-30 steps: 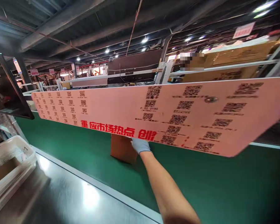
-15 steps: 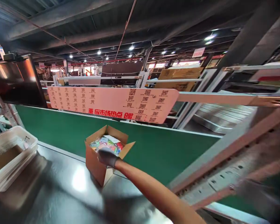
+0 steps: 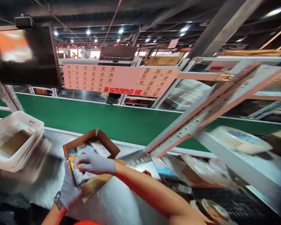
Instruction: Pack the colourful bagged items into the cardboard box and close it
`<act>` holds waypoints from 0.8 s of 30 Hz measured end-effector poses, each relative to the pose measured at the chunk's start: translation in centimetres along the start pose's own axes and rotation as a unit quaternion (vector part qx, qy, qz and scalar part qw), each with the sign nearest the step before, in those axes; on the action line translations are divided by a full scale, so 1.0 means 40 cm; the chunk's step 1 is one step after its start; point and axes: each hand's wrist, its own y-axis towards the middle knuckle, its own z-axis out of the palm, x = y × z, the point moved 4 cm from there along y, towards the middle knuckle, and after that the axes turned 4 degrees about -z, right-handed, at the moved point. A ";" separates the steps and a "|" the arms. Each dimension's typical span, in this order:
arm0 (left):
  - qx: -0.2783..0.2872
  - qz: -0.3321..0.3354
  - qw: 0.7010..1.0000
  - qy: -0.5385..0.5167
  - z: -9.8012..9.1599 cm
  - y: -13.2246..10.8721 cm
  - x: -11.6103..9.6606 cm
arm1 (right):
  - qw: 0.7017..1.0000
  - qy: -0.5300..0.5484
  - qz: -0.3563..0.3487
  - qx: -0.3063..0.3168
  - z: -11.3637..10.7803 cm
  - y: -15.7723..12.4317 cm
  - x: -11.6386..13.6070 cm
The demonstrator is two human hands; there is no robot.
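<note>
An open cardboard box (image 3: 96, 137) full of colourful packets sits on the shiny metal table (image 3: 121, 203) in front of me. My right hand (image 3: 96, 163), in a grey glove, lies across the box's near side with its fingers curled over the packets. My left hand (image 3: 69, 187), also gloved and with a watch at the wrist, grips the box's near left wall from below. The box is tilted toward me.
A white plastic basket (image 3: 11, 140) stands at the left. The green conveyor belt (image 3: 107, 117) runs behind the table, under a pink board of QR codes (image 3: 119, 81). A slanted metal rack (image 3: 201, 118) and blurred packages (image 3: 201, 168) fill the right side.
The box came off the green belt onto the metal table, drawn toward me by my right hand. My left hand has come into view and taken the box's side.
</note>
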 end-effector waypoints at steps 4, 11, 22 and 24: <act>-0.014 -0.011 1.000 -0.021 -0.075 -0.031 0.059 | 0.973 -0.125 0.141 -0.134 -0.041 -0.094 -0.113; -0.077 0.059 0.986 0.138 -0.113 -0.018 0.001 | 0.957 -0.148 0.247 -0.030 0.055 -0.122 -0.301; 0.157 0.022 0.955 0.251 -0.041 0.068 -0.028 | 0.965 -0.231 0.112 -0.048 0.083 -0.162 -0.331; 0.216 0.003 0.934 0.284 -0.026 0.097 -0.027 | 0.969 -0.211 0.085 -0.093 0.069 -0.185 -0.345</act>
